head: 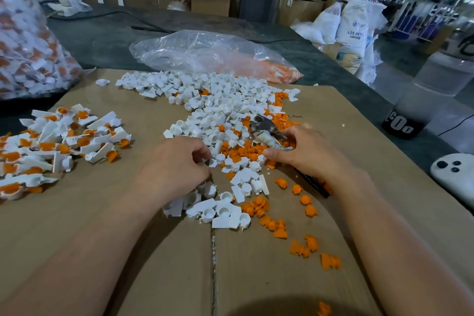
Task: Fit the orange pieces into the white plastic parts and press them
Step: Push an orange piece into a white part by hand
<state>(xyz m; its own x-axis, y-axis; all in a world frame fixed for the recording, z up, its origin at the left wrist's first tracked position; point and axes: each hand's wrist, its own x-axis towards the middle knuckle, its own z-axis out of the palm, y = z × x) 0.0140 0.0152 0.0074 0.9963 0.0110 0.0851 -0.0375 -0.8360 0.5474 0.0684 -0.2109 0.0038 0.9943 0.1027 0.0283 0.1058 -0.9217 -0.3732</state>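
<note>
1. Reaching into the near edge of the heap, the left hand [177, 161] curls its fingers over white plastic parts [223, 102]; whether it pinches one, I cannot tell.
2. The right hand [305, 151] grips metal pliers [265, 131] by the handles.
3. Loose orange pieces [243, 152] lie between the hands and trail near right across the cardboard [102, 226].
4. Fitted parts [64, 141] are heaped at the left.
</note>
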